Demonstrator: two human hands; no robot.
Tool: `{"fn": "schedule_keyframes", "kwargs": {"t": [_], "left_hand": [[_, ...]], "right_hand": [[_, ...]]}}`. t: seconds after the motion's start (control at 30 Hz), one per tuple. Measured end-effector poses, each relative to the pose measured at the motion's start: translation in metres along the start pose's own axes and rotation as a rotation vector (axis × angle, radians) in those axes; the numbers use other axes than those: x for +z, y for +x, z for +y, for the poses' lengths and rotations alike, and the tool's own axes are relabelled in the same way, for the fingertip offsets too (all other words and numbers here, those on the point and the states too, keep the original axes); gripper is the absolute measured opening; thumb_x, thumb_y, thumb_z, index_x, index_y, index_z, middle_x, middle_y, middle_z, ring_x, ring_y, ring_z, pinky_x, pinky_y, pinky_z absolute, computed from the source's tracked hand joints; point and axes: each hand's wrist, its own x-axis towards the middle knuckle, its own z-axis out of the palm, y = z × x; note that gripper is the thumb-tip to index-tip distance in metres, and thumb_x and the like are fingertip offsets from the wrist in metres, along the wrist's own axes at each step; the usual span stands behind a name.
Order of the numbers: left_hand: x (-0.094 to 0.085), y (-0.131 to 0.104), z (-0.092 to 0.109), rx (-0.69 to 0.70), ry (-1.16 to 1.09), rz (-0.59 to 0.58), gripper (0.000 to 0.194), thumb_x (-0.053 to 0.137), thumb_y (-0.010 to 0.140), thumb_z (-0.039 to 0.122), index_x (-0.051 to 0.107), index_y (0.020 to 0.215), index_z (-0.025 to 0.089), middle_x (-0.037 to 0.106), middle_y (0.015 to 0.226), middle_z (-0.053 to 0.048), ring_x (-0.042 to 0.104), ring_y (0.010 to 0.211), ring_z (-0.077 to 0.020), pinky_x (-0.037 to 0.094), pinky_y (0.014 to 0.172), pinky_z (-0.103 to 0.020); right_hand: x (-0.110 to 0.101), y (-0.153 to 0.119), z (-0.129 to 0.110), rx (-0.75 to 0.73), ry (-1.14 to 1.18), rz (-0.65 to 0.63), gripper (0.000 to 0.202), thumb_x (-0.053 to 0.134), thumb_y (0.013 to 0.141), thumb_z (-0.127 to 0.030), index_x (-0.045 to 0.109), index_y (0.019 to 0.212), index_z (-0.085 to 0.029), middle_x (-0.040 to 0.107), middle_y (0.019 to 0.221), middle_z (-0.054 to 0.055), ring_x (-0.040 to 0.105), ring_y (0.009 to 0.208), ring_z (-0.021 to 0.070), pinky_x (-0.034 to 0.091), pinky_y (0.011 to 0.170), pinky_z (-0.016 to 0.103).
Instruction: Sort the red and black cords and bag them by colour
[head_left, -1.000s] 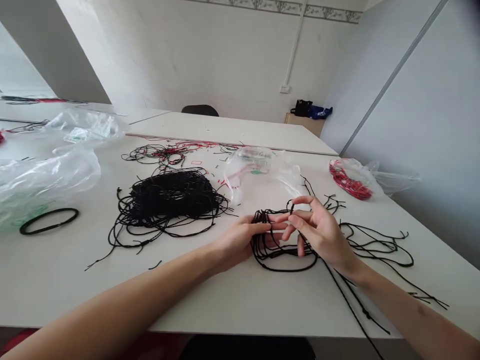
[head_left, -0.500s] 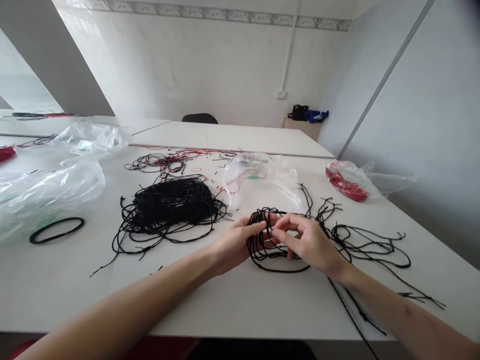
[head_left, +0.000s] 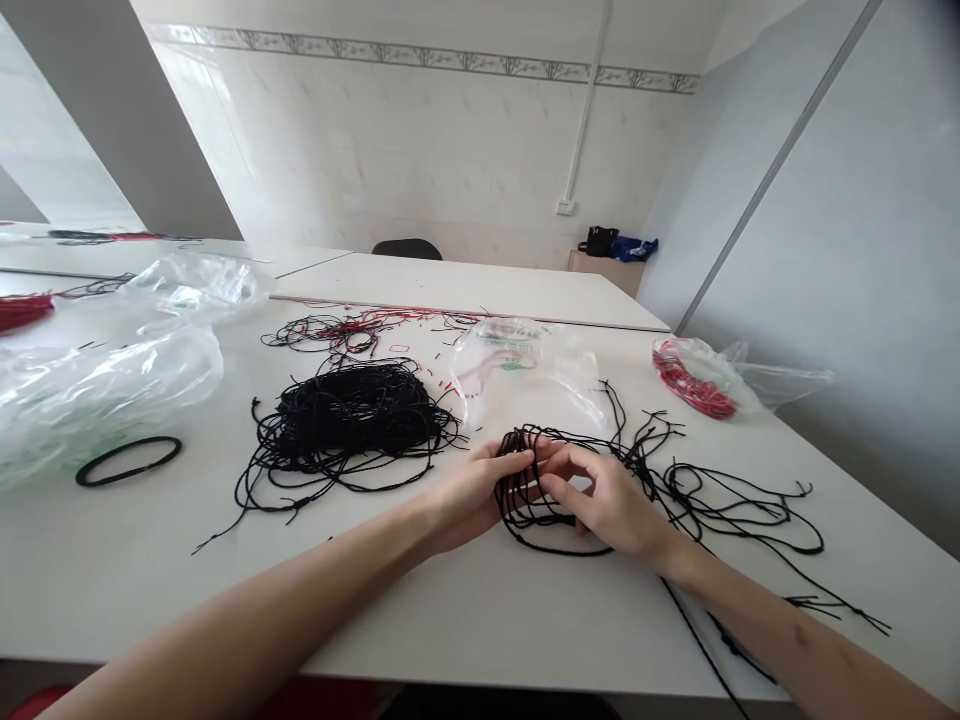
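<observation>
My left hand (head_left: pixel 484 485) is closed round a bunch of looped black cords (head_left: pixel 517 500), its thumb pressing across them from above. Close on the right, my right hand (head_left: pixel 600 495) has thumb and fingers curled at the same loops, pinching at the cords; its fingertips are partly hidden. More black cords with knotted ends (head_left: pixel 750 500) spread over the table right of this hand, and some hang past the front edge. A thick bundle of black cords (head_left: pixel 352 410) lies left of my hands.
A clear plastic bag (head_left: pixel 525 365) lies beyond my hands. Red cords in a bag (head_left: pixel 694 385) rest at the right. At the left are more plastic bags (head_left: pixel 150 385) and a black ring (head_left: pixel 94 475). Tangled black and red cords (head_left: pixel 330 335) lie behind the bundle on the white table (head_left: pixel 480 640).
The view has tilted up slightly, so everything sits a little lower and further right. My right hand has drawn in closer to the left one at the loops, its fingers more curled.
</observation>
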Motion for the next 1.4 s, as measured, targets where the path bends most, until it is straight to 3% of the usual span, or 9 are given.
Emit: {"fn": "schedule_keyframes", "kwargs": {"t": [0.1, 0.23, 0.47, 0.7, 0.97, 1.13, 1.4], "left_hand": [[-0.0003, -0.0007, -0.0004, 0.009, -0.014, -0.035, 0.023, 0.052, 0.079, 0.014, 0.06, 0.101, 0.011, 0.06, 0.106, -0.012, 0.057, 0.097, -0.017, 0.043, 0.085, -0.028], [0.0023, -0.0031, -0.0004, 0.002, 0.0, -0.098, 0.029, 0.052, 0.078, 0.011, 0.059, 0.106, 0.011, 0.06, 0.109, -0.012, 0.056, 0.097, -0.0159, 0.042, 0.084, -0.025], [0.0052, -0.0048, 0.0028, 0.002, -0.065, -0.098, 0.028, 0.053, 0.075, 0.006, 0.061, 0.101, 0.011, 0.057, 0.115, -0.012, 0.055, 0.102, -0.0176, 0.038, 0.093, -0.03], [0.0046, -0.0044, 0.0006, -0.021, -0.072, -0.124, 0.029, 0.051, 0.078, 0.008, 0.06, 0.105, 0.01, 0.055, 0.118, -0.013, 0.054, 0.102, -0.0168, 0.04, 0.089, -0.028], [0.0046, -0.0064, 0.0004, -0.06, -0.069, -0.176, 0.04, 0.049, 0.077, 0.004, 0.055, 0.115, 0.015, 0.054, 0.12, -0.011, 0.053, 0.105, -0.0196, 0.036, 0.095, -0.035], [0.0046, -0.0058, 0.001, -0.048, -0.08, -0.235, 0.039, 0.047, 0.08, 0.007, 0.053, 0.118, 0.013, 0.055, 0.118, -0.014, 0.055, 0.103, -0.0206, 0.035, 0.096, -0.039], [0.0043, -0.0057, 0.0031, -0.058, -0.119, -0.286, 0.034, 0.041, 0.084, 0.012, 0.054, 0.116, 0.013, 0.054, 0.118, -0.015, 0.055, 0.103, -0.0253, 0.037, 0.093, -0.048]], "right_hand": [[0.0, 0.0, 0.0006, 0.008, -0.053, -0.002, 0.029, 0.053, 0.077, -0.047, 0.058, 0.088, -0.02, 0.061, 0.089, 0.003, 0.051, 0.047, 0.0071, 0.046, 0.038, 0.019], [-0.0013, 0.0001, -0.0002, 0.049, -0.029, 0.001, 0.032, 0.057, 0.074, -0.048, 0.058, 0.088, -0.02, 0.06, 0.082, 0.002, 0.05, 0.046, 0.0076, 0.046, 0.038, 0.019], [-0.0044, -0.0012, -0.0073, -0.015, 0.035, 0.017, 0.023, 0.051, 0.081, -0.038, 0.06, 0.084, -0.018, 0.059, 0.088, 0.002, 0.051, 0.048, 0.0057, 0.048, 0.042, 0.018], [-0.0045, -0.002, -0.0078, -0.025, 0.063, -0.004, 0.026, 0.052, 0.08, -0.041, 0.061, 0.087, -0.017, 0.06, 0.081, 0.004, 0.058, 0.065, 0.0128, 0.047, 0.041, 0.017], [-0.007, -0.0034, -0.009, -0.07, 0.096, -0.057, 0.02, 0.056, 0.079, -0.034, 0.063, 0.077, -0.015, 0.058, 0.072, 0.001, 0.056, 0.058, 0.008, 0.043, 0.042, 0.014], [-0.0057, -0.0047, -0.0075, -0.035, 0.165, -0.061, 0.019, 0.057, 0.079, -0.034, 0.061, 0.087, -0.017, 0.058, 0.082, 0.002, 0.057, 0.061, 0.0096, 0.046, 0.043, 0.016], [-0.0056, -0.0064, -0.007, -0.038, 0.241, -0.017, 0.026, 0.048, 0.083, -0.039, 0.06, 0.083, -0.016, 0.052, 0.076, 0.002, 0.052, 0.053, 0.0077, 0.048, 0.044, 0.02]]}}
